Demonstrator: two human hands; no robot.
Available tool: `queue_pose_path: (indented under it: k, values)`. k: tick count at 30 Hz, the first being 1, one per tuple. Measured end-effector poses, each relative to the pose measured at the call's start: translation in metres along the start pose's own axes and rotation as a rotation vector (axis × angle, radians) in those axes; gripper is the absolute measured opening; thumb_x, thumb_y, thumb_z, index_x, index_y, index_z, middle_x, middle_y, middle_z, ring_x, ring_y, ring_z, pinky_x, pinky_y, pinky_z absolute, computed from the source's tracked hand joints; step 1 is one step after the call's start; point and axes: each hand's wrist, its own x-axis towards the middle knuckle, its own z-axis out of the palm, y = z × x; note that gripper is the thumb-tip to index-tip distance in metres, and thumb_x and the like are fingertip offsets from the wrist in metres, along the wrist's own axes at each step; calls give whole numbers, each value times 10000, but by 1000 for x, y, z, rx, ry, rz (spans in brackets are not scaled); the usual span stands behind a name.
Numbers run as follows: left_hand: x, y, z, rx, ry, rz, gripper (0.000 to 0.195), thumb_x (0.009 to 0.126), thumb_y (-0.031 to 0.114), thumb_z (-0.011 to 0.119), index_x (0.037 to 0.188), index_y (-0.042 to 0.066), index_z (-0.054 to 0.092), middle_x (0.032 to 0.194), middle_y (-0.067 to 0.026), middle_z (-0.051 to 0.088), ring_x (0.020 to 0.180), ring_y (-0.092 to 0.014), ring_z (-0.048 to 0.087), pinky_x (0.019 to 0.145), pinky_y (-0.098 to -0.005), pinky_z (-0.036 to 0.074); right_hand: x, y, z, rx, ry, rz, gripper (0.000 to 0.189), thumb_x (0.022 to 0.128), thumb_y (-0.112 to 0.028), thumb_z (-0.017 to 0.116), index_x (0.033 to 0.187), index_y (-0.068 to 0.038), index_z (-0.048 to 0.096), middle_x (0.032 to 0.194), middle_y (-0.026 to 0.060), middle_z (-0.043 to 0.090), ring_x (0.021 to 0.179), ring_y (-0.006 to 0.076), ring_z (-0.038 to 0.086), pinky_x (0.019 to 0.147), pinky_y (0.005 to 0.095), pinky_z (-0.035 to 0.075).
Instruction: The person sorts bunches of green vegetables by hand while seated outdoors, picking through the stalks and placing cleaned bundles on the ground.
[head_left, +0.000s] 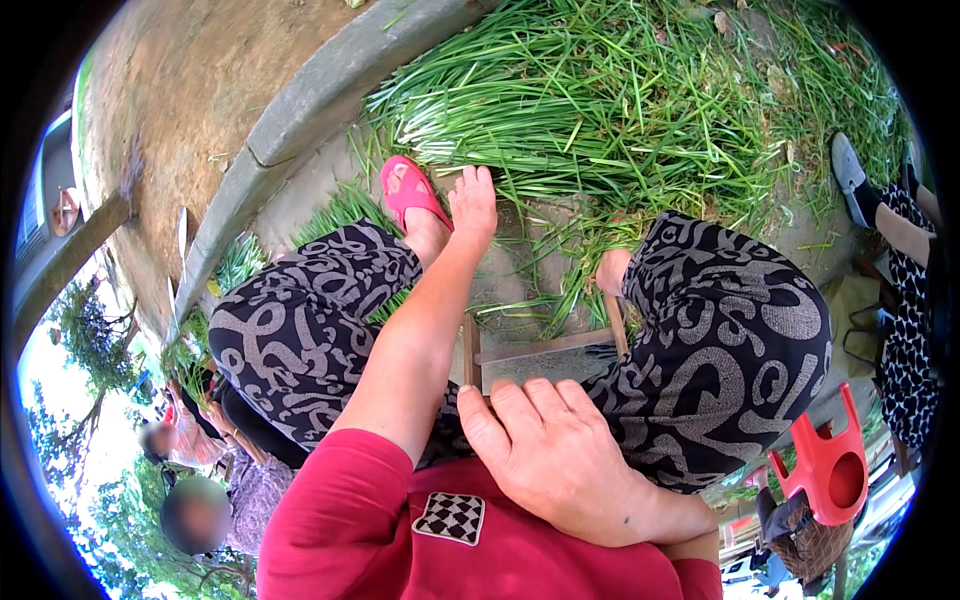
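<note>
My left hand (473, 202) reaches down beside a pink sandal (412, 191), its fingers close together at the near edge of a large heap of long green chives (555, 112); nothing shows in it, and its palm side is hidden. The heap's pale stem ends lie towards the left. My right hand (555, 450) is held back-up before my red shirt, thumb to the left and fingers slightly spread, with nothing seen in it. Below it, between my knees in patterned dark trousers (720, 352), part of a wooden stool frame (544, 347) shows. Loose leaves lie on the paving.
A concrete kerb (300, 97) curves along the left, with bare soil beyond. More greens (241, 262) lie beside my left knee. Other people sit at the lower left and far right. A red plastic stool (829, 465) and an olive bag (851, 322) stand to the right.
</note>
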Motion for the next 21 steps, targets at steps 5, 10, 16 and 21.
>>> queue_pose_path:
  k: [5, 10, 16, 21]
  values:
    - [5, 0, 0, 133, -43, 39, 225, 780, 74, 570, 1005, 86, 551, 1035, -91, 556, 990, -256, 540, 802, -436, 403, 0, -1, -3, 23, -10, -1, 326, 742, -138, 566, 1041, -7, 581, 881, 88, 555, 756, 190, 544, 672, 299, 437]
    - [8, 2, 2, 202, -115, 62, 260, 769, 78, 586, 1028, 91, 591, 1042, -83, 610, 1003, -233, 547, 816, -439, 388, 1, 2, -2, 65, 10, -3, 308, 756, -140, 569, 1034, -7, 581, 866, 90, 545, 773, 198, 545, 696, 308, 443]
    - [9, -5, 16, 219, -217, 95, 473, 652, 227, 765, 1064, 116, 562, 1064, -75, 613, 1021, -242, 564, 816, -448, 387, 0, 5, 5, 2, 69, -51, 310, 757, -154, 558, 1029, -10, 589, 837, 68, 543, 731, 164, 510, 645, 264, 398]
    - [7, -5, 13, 191, -257, 95, 493, 665, 242, 752, 1093, 121, 539, 1023, -72, 633, 980, -251, 592, 810, -448, 380, 0, 5, 5, -6, 76, -48, 309, 754, -152, 559, 1027, -9, 587, 833, 67, 543, 727, 164, 512, 636, 264, 395]
